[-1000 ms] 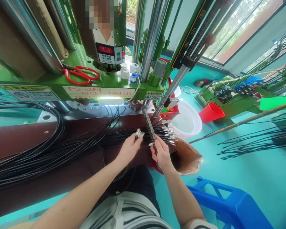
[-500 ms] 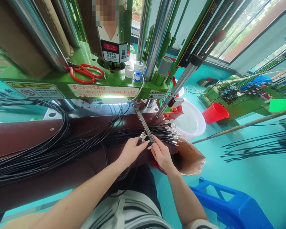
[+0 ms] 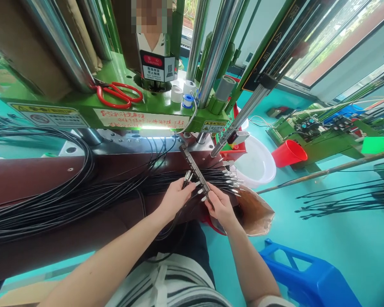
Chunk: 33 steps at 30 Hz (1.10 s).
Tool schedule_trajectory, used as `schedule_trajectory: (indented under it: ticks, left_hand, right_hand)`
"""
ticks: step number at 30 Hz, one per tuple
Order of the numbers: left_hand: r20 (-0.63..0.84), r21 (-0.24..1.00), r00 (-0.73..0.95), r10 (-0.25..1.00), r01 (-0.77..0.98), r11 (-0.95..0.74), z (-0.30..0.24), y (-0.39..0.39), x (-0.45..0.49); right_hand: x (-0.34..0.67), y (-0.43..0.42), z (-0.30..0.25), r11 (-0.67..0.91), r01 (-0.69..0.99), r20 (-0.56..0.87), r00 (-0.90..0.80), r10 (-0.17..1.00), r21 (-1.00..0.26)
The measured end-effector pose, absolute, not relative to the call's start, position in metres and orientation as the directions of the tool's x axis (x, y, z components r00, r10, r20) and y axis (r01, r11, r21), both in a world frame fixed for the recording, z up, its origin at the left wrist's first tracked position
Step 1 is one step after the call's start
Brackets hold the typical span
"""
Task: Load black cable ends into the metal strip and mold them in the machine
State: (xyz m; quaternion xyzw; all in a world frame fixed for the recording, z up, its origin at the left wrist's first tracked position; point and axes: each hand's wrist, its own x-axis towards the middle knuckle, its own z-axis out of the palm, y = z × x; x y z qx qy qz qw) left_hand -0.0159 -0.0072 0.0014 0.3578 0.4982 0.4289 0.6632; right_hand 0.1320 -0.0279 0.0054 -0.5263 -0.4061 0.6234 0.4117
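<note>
The black cables [image 3: 67, 200] lie in a thick bundle across the dark red desk [image 3: 28, 179], sweeping from the left edge of the frame to its middle, where their metal-tipped ends fan out just right of centre. Above them, filling the upper left and centre of the frame, stands the green machine [image 3: 83, 102] with its shiny steel columns. At the lower right sits a blue plastic stool [image 3: 307, 273] on the teal floor, and a white basin [image 3: 259, 164] rests right of centre, with a red cup [image 3: 288, 152] just beside it. A brown paper bag [image 3: 256, 213] gapes open below the cable ends, close to my right wrist. Red-handled scissors [image 3: 118, 94] lie on the machine's green ledge. A narrow metal strip [image 3: 195, 170] slants from the machine base down to my hands at the centre of the frame. My right hand [image 3: 220, 207] pinches the lower end of that strip between its fingertips. My left hand [image 3: 176, 198] is closed around a few cable ends [image 3: 188, 176], whose silver tips poke up just beside the strip.
</note>
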Motion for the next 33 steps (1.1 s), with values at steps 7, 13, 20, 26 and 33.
schedule_trajectory:
  ticks: [7,13,20,26,33]
  left_hand:
    - [-0.312,0.929,0.078,0.947,-0.182,0.321,-0.002,-0.009,-0.018]
    - [-0.222,0.961,0.036,0.974,-0.162,0.225,0.003,-0.007,-0.021]
    - [-0.236,0.965,0.013,0.972,-0.112,0.236,-0.006,0.000,-0.025]
    - [-0.276,0.953,0.021,0.961,-0.122,0.276,-0.004,0.001,-0.027]
    - [-0.286,0.943,0.028,0.958,-0.168,0.287,-0.004,0.000,-0.028]
  right_hand:
    - [0.136,-0.029,-0.012,-0.088,0.166,-0.115,-0.163,0.980,-0.982]
    - [0.135,-0.027,-0.007,-0.223,-0.018,-0.221,-0.082,0.972,-0.975]
    - [0.135,-0.028,0.004,-0.309,-0.070,-0.302,-0.091,0.949,-0.949]
    - [0.135,-0.028,0.011,-0.326,-0.037,-0.320,-0.107,0.941,-0.945]
    - [0.135,-0.027,0.011,-0.319,-0.026,-0.312,-0.137,0.940,-0.947]
